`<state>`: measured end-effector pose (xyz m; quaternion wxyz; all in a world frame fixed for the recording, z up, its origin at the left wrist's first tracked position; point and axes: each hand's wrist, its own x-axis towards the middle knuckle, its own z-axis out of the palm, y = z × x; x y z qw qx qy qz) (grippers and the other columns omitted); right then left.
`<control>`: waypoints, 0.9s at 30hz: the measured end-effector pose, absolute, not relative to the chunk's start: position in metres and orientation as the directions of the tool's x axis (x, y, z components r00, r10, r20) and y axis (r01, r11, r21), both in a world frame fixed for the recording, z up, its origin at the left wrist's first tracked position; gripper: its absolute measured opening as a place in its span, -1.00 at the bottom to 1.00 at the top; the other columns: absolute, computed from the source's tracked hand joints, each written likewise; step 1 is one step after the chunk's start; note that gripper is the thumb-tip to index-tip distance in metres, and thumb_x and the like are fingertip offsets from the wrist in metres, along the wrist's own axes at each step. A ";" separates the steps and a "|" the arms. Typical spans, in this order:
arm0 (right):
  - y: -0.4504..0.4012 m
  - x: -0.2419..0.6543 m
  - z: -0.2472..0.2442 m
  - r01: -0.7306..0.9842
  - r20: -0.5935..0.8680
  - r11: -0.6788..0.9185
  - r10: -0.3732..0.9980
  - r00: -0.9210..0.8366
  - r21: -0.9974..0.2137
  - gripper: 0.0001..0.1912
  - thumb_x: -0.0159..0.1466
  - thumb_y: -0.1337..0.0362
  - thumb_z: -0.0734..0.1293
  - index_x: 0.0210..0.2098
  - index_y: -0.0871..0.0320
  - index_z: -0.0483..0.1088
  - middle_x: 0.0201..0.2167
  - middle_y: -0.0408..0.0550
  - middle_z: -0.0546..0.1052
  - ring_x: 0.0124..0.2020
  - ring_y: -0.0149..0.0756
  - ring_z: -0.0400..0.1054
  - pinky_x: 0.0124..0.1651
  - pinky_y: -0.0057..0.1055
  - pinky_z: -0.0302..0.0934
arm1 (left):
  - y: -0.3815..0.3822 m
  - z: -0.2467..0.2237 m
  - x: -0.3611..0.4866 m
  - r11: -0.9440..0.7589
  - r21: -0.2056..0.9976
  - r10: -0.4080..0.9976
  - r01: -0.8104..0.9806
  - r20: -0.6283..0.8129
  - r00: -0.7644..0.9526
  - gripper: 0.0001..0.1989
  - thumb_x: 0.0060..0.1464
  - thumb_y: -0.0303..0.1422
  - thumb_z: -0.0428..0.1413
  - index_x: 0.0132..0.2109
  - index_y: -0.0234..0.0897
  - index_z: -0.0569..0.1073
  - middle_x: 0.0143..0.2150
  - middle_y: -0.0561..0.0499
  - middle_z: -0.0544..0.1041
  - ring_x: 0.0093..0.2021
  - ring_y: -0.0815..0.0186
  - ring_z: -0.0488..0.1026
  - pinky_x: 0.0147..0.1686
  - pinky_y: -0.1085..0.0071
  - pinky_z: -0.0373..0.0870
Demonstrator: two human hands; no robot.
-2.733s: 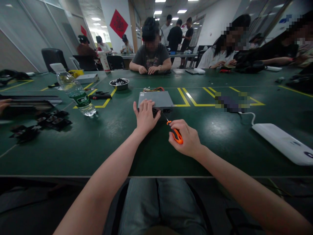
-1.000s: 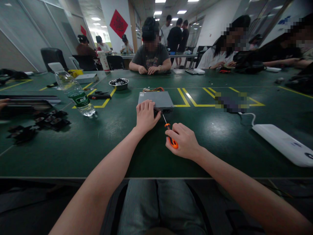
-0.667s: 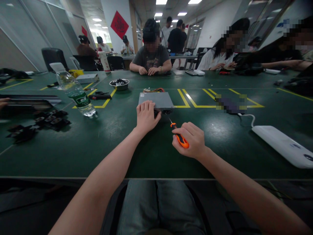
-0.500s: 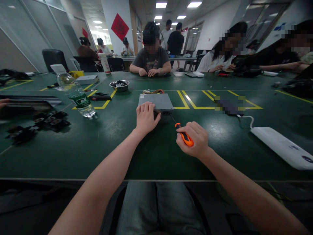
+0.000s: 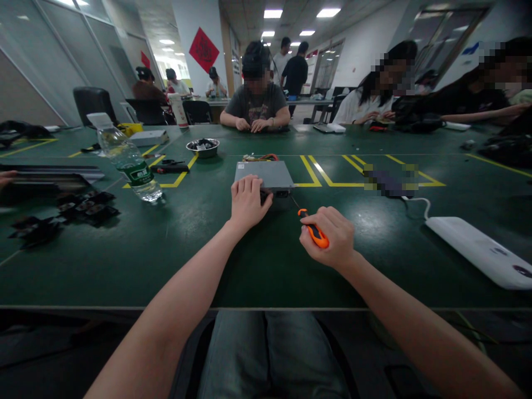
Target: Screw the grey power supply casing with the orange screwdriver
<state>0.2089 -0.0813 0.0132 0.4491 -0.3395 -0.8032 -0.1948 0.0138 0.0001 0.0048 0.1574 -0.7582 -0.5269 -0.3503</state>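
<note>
A grey metal box [image 5: 272, 173] with a black socket on its near face lies on the green table [image 5: 266, 277], and coloured wires [image 5: 266, 158] show behind it. My left hand [image 5: 248, 202] grips its near left corner, fingers on top and thumb at the near face. My right hand [image 5: 330, 235] is closed round an orange and black screwdriver [image 5: 318, 235]. The thin shaft points up and left to the near right corner of the box; whether the tip touches it is too small to tell.
A water bottle [image 5: 135, 166], a metal bowl [image 5: 203, 147] and black parts [image 5: 85, 208] stand or lie to the left. On the right are a white power bank [image 5: 477, 249] and a phone [image 5: 388, 182]. A person [image 5: 255, 105] sits opposite.
</note>
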 end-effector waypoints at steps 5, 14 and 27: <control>-0.081 0.209 0.013 0.718 0.853 0.696 0.376 -0.362 -0.002 -0.91 0.05 0.36 0.26 -0.41 0.15 0.35 -0.54 -0.13 0.33 -0.49 -0.35 0.16 -0.43 -0.39 0.10 | 0.000 0.005 0.014 -0.396 0.134 0.689 0.908 0.698 0.197 -0.67 0.11 -0.21 0.01 -0.01 -0.26 0.27 0.07 -0.18 0.34 0.10 0.04 0.20 0.09 0.11 0.05; -0.081 0.209 0.013 0.753 0.839 0.657 0.417 -0.351 -0.012 -0.93 0.14 0.29 0.25 -0.39 0.15 0.33 -0.52 -0.12 0.38 -0.48 -0.35 0.23 -0.40 -0.40 0.12 | 0.001 0.004 0.014 -0.388 0.123 0.687 0.913 0.699 0.198 -0.67 0.12 -0.21 0.01 -0.02 -0.27 0.27 0.07 -0.18 0.34 0.09 0.04 0.21 0.09 0.12 0.06; -0.083 0.207 0.016 0.764 0.861 0.645 0.383 -0.334 0.009 -0.92 0.12 0.30 0.26 -0.38 0.13 0.24 -0.51 -0.12 0.31 -0.47 -0.34 0.19 -0.41 -0.40 0.12 | 0.001 0.004 0.014 -0.388 0.108 0.677 0.915 0.707 0.204 -0.67 0.11 -0.21 0.02 -0.02 -0.27 0.27 0.07 -0.17 0.34 0.10 0.04 0.21 0.08 0.13 0.06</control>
